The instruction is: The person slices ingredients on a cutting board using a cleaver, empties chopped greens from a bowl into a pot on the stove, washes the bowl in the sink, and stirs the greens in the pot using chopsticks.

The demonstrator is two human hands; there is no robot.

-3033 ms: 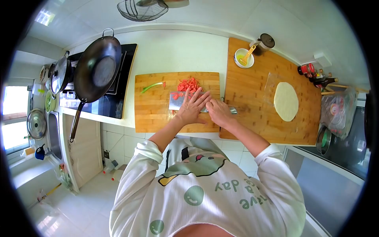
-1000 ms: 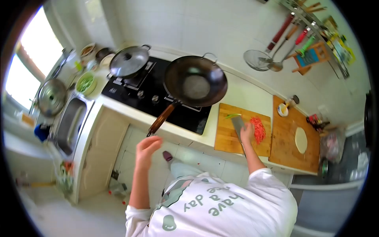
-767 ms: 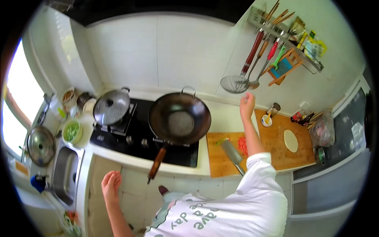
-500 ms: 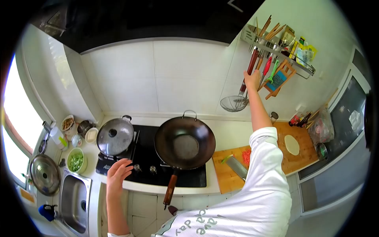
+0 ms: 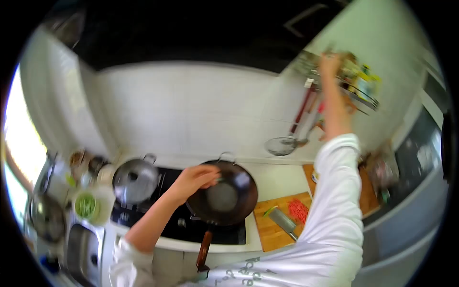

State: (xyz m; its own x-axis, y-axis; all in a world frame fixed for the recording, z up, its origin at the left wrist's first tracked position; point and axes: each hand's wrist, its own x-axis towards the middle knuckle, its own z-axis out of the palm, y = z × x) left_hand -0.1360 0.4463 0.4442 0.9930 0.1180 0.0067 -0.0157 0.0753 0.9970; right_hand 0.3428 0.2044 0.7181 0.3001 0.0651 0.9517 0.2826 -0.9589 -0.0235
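My left hand (image 5: 197, 181) hovers over the wok (image 5: 241, 191), its fingers curled together with nothing seen in them. The dark wok sits on the black stove (image 5: 227, 234), its wooden handle (image 5: 204, 251) towards me. High on the right, my right hand (image 5: 330, 63) is at the wall rack (image 5: 358, 98), where chopsticks and small packets stand. Its fingers are smeared by motion, so I cannot make out what they grip. Below it a wire skimmer (image 5: 280, 146) with a long dark red handle hangs from the rack, beside other utensils partly hidden by my forearm.
A lidded pot (image 5: 135, 182) stands on the left burner. Left of it are a bowl of chopped greens (image 5: 86, 206), a large lid (image 5: 47, 217) and a sink (image 5: 83, 251). A cleaver (image 5: 282, 220) and shredded red food (image 5: 298, 210) lie on a cutting board (image 5: 267, 234). A dark hood overhangs the stove.
My right hand has left the hanging utensils' handles and moved up to the rack's top. My left hand has moved right and up, over the wok, its fingers drawing together.
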